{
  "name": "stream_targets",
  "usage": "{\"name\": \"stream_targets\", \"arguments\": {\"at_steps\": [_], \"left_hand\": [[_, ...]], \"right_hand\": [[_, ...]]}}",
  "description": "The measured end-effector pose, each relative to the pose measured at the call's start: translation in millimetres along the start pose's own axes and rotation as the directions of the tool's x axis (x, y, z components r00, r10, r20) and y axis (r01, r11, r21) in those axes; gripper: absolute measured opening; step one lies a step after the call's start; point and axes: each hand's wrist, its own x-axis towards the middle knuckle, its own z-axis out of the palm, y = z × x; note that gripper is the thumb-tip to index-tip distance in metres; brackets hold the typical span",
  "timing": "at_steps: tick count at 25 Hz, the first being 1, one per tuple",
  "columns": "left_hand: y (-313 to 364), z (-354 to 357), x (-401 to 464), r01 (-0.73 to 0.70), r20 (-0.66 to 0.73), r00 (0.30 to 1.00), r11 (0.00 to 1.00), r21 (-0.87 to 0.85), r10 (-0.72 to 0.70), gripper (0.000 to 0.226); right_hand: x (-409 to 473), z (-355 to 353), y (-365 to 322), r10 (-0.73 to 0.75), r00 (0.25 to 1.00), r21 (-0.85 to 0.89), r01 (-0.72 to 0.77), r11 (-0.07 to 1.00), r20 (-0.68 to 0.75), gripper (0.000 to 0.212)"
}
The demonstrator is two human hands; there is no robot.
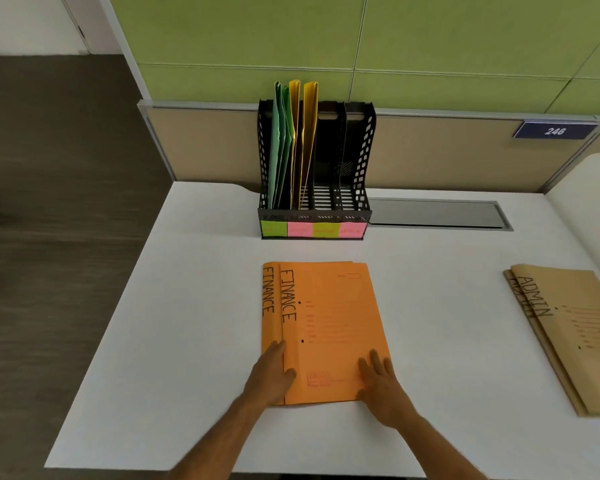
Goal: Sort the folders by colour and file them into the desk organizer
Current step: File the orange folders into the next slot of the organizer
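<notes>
Two orange folders [329, 327] marked FINANCE lie stacked on the white desk in front of me, the top one shifted slightly right. My left hand [272, 374] rests on the stack's near left edge, thumb over the top folder. My right hand [378, 382] lies flat on its near right corner, fingers spread. The black desk organizer [314, 216] stands at the back of the desk. Green folders [280, 143] fill its leftmost slot and yellow folders [305, 140] the second. The two right slots hold nothing. Two brown folders [575, 327] marked ADMIN lie at the right.
Green, pink, yellow and pink sticky notes [312, 230] label the organizer's front. A grey cable hatch [437, 214] sits to the organizer's right. A green and beige partition [430, 150] backs the desk, bearing a blue sign reading 246. The desk's left edge drops to dark floor.
</notes>
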Motion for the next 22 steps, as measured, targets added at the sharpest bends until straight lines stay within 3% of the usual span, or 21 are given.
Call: {"name": "stream_targets", "arguments": {"at_steps": [5,11,14,17,19,22], "left_hand": [[4,5,2,0.068,-0.003,0.998,0.976,-0.208,-0.070,0.062],[15,0,12,0.187,-0.020,0.975,0.872,-0.452,-0.219,0.040],[19,1,13,0.205,0.020,0.974,0.839,-0.504,-0.226,0.037],[27,6,12,0.175,0.024,0.981,0.831,-0.528,-0.191,0.043],[30,3,9,0.127,-0.015,0.987,0.842,-0.525,-0.158,0.045],[28,-13,6,0.082,-0.056,0.990,0.846,-0.526,-0.131,0.045]], "right_hand": [[4,-7,4,0.024,0.989,-0.026,-0.021,0.999,0.143,0.078],[3,-12,9,0.006,0.984,-0.005,-0.006,1.000,0.179,0.077],[2,-11,7,0.015,0.982,0.014,-0.018,1.000,0.190,0.079],[-2,-21,1,0.006,0.987,0.197,-0.037,0.980,0.160,0.075],[-8,-33,-1,0.026,0.996,0.402,-0.060,0.914,0.088,0.069],[-15,-54,1,0.131,0.991,0.577,-0.094,0.812,-0.024,0.061]]}}
